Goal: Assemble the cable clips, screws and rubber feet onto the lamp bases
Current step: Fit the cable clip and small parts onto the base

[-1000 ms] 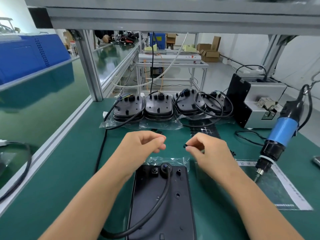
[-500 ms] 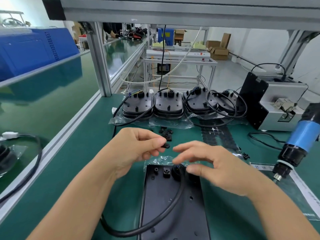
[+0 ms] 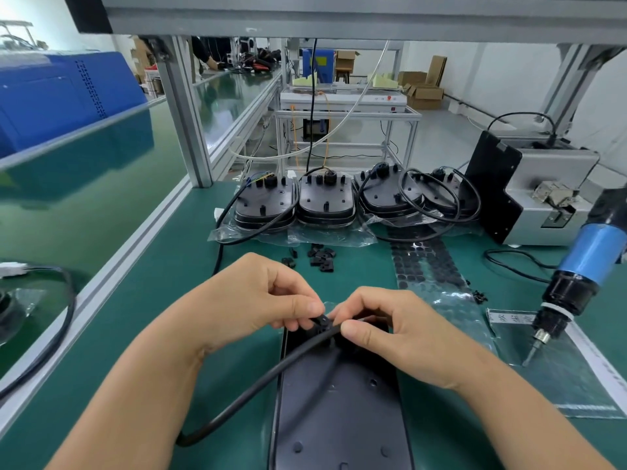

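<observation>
One small black plastic cable clip (image 3: 321, 322) sits pinched in my left hand (image 3: 252, 300) over the round black cable (image 3: 271, 374), my right hand (image 3: 393, 330) gripping that cable on the flat black lamp base (image 3: 339, 408) at the tabletop's near edge, screws and feet seemingly left.

The lamp base (image 3: 339, 401) runs off the bottom edge, its top end hidden beneath both hands.

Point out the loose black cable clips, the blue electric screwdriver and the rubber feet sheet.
Loose black plastic cable clips (image 3: 320, 257), head view, pile's middle.
Blue electric screwdriver (image 3: 592, 254), head view, blue barrel.
Black rubber feet sheet (image 3: 425, 262), head view, sheet's middle.
</observation>
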Demonstrator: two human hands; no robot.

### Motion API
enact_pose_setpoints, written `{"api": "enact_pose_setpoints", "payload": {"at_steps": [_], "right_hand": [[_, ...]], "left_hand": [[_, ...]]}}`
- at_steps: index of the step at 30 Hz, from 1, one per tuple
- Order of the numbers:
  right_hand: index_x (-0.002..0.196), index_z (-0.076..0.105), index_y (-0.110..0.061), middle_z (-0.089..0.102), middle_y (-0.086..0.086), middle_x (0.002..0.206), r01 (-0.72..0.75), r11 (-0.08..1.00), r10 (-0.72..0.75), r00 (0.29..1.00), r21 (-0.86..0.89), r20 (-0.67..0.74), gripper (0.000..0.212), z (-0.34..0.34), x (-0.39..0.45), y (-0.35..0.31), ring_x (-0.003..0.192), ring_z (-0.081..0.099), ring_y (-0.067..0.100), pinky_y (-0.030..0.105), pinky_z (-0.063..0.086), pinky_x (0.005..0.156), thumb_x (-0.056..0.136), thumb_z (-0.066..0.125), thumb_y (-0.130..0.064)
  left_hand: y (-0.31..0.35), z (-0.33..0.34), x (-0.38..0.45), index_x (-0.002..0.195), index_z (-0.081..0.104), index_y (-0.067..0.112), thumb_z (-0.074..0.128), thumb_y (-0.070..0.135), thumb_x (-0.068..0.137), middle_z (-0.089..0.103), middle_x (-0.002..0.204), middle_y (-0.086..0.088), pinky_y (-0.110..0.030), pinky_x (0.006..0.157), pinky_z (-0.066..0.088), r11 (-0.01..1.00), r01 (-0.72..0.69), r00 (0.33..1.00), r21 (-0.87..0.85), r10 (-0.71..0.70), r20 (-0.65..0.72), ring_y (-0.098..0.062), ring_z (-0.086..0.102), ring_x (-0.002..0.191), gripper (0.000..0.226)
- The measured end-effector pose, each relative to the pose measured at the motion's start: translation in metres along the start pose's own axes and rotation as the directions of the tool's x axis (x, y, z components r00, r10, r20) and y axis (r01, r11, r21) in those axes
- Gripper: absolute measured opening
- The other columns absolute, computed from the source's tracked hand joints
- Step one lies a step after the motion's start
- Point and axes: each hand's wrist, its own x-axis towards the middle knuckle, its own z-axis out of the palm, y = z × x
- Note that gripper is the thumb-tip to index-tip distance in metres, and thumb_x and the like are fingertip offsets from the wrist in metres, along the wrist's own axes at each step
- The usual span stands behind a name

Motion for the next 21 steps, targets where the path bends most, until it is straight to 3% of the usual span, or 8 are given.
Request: {"api": "enact_pose_setpoints", "payload": {"at_steps": [19,21], "right_hand": [[0.093,0.07,-0.019,0.071,-0.013,0.088,0.007,0.999,-0.007,1.0,-0.031,-0.023,0.012,0.002,-0.001,-0.003,0.084,0.063,-0.001,0.012,0.044,0.079,0.092,0.064,-0.009],[0.092,0.07,-0.019,0.071,-0.011,0.087,0.024,0.998,-0.027,0.999,-0.061,-0.046,0.011,0.003,-0.001,-0.002,0.085,0.064,0.002,0.018,0.048,0.081,0.092,0.064,-0.009]], "left_hand": [[0.008,0.015,-0.001,0.075,0.078,0.021,0.077,0.018,0.078,0.07,0.065,-0.002,-0.016,0.057,0.047,0.999,-0.037,0.998,-0.03,0.038,0.043,-0.006,0.06,0.059,0.005],[0.01,0.015,-0.002,0.076,0.078,0.021,0.081,0.021,0.075,0.071,0.066,-0.002,-0.017,0.058,0.047,1.0,-0.019,0.999,-0.02,0.02,0.044,-0.008,0.061,0.059,0.003]]}}
